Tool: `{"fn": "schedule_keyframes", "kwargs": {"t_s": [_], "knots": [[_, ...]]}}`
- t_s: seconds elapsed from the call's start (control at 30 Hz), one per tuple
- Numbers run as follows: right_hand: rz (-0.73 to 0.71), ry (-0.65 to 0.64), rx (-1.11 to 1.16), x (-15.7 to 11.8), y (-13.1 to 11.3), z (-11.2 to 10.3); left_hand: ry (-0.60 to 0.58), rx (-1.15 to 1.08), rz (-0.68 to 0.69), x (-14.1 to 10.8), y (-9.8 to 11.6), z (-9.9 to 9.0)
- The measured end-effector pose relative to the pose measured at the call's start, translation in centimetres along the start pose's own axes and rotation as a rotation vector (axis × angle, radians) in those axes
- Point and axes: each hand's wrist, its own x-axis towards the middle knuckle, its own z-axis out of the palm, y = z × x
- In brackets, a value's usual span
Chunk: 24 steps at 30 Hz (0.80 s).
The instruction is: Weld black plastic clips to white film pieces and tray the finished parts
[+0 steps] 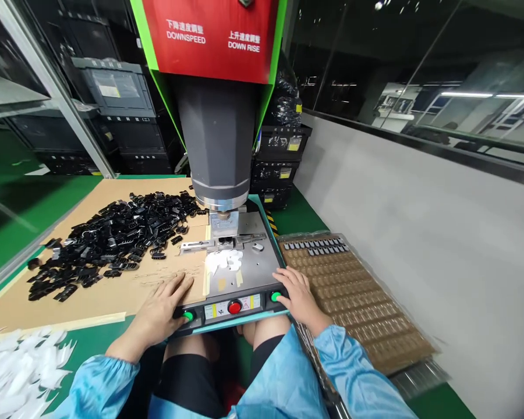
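My left hand (160,309) lies over the front left corner of the press, its thumb on the left green button (188,316) and its fingers stretched over the cardboard. On the opposite corner, my right hand (300,295) has its thumb at the right green button (275,297), fingers spread along the edge. Neither hand holds anything. Between them sits a red button (234,307). Under the press head (218,145), a small black part rests in the metal fixture (225,242). White pieces (224,261) lie before the fixture, and a single grey-white part (257,247) lies to its right.
Black plastic parts (126,233) are heaped on the cardboard at left. White pieces (21,369) pile at lower left. A compartmented tray (358,302) at right holds rows of small parts at its far end. Stacked crates (277,160) stand behind, beside a grey wall (375,174).
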Motion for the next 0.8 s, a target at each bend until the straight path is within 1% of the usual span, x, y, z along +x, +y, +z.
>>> {"fn": "schedule_keyframes", "kwargs": {"t_s": [0.17,0.3,0.4,0.53,0.63,0.7,0.8], "knots": [[0.028,-0.007,-0.010,0.2,-0.5,-0.3,-0.082,0.007,-0.035,0.6,0.4,-0.9],[0.072,-0.011,-0.032,0.5,-1.7,-0.5,-0.114,0.023,-0.057,0.8,1.0,-1.5],[0.094,0.005,-0.028,0.8,-2.6,-0.5,-0.114,0.007,-0.075,0.9,1.5,-1.9],[0.088,0.052,-0.017,1.4,-3.4,-0.1,-0.058,-0.043,-0.081,1.0,1.5,-1.9],[0.077,0.080,-0.010,2.1,-3.8,0.3,0.008,-0.068,-0.068,1.3,1.8,-1.7],[0.066,0.092,0.005,2.8,-4.3,0.5,0.058,-0.104,-0.035,1.8,2.4,-1.5],[0.036,0.100,0.042,4.3,-5.4,0.8,0.142,-0.170,0.008,3.0,4.1,-1.1]]}}
